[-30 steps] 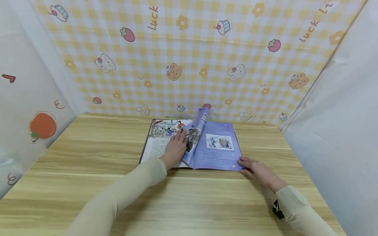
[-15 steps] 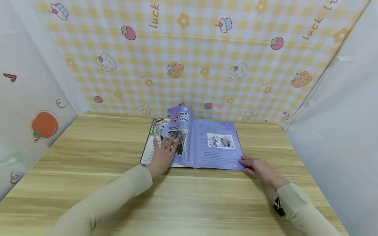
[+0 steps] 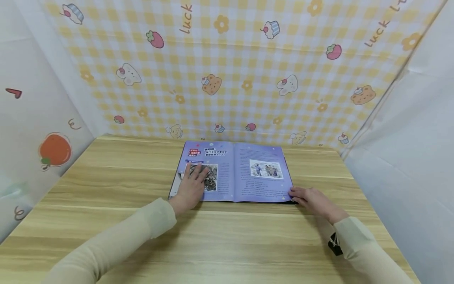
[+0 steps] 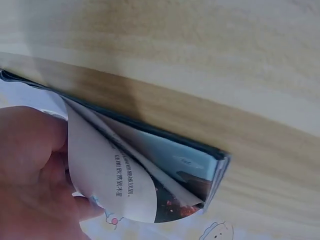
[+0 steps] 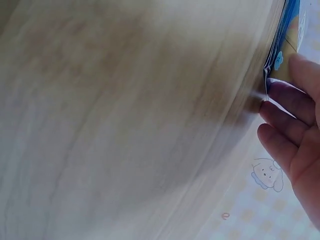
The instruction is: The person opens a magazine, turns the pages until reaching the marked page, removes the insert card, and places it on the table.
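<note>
An open magazine [image 3: 244, 189] with purple printed pages lies on the wooden table. My left hand [image 3: 189, 192] rests on its left page, fingers extended over a dark picture. In the left wrist view, that hand [image 4: 35, 175] is beside a curved white page [image 4: 110, 165] near the magazine's edge. At the lower right corner, my right hand [image 3: 313, 201] pinches the page edges. The right wrist view shows the thumb and fingers of the right hand [image 5: 297, 125] at the magazine's corner [image 5: 281, 60], the fingertips right at its edge.
The wooden table [image 3: 227, 240] extends around the magazine. Behind it stands a yellow checked backdrop [image 3: 234, 59] with printed cartoons. White side panels [image 3: 408, 138] border the table. A small black object [image 3: 335, 243] hangs below the right sleeve.
A purple page has turned over from right to left and now lies flat. My left hand has moved left and toward me with it. My right hand stays at the lower right corner.
</note>
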A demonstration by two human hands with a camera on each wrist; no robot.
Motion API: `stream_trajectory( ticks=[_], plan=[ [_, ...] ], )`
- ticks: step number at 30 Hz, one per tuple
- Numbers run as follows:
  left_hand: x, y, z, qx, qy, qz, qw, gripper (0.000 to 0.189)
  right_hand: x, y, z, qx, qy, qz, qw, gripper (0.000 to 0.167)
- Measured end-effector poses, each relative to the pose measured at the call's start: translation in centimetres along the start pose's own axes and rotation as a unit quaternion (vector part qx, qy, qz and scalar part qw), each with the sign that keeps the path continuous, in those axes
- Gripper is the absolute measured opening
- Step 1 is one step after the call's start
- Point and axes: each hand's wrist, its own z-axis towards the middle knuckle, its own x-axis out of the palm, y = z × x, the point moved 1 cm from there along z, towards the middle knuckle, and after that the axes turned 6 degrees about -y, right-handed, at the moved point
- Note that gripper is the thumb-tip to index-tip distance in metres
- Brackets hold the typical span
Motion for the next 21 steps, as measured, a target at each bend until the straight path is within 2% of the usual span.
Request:
stream_trajectory(
  ticks=[6,11,13,14,17,19,21],
  plan=[
    [-0.8,0.5,0.6,0.003,0.022,0.011,0.9997,0.023,0.4,0.0,0.0,0.001,-0.017,-0.006,0.9998,0.025],
    [-1.2,1.5,1.4,-0.018,0.036,-0.021,0.999,0.019,0.6,0.1,0.0,0.015,-0.039,-0.008,0.9991,0.02],
    [-1.4,1.4,1.8,-0.021,0.038,-0.046,0.998,0.022,0.7,0.0,0.0,0.02,-0.046,-0.006,0.9987,0.019],
    [-1.4,1.1,2.1,-0.019,0.038,-0.056,0.9975,0.024,0.7,0.0,-0.1,0.021,-0.049,-0.005,0.9986,0.019],
    [-1.7,-0.5,3.1,-0.002,0.01,-0.1,0.9949,0.035,0.7,-0.1,-0.2,0.026,-0.058,-0.002,0.998,0.019],
    [-1.9,-2.3,3.8,0.02,-0.007,-0.14,0.9899,0.043,0.8,-0.1,-0.3,0.03,-0.061,0.002,0.9977,0.019],
    [-2.3,-4.4,4.6,0.056,-0.023,-0.174,0.983,0.049,0.9,-0.1,-0.3,0.032,-0.062,0.004,0.9976,0.02]
  ],
)
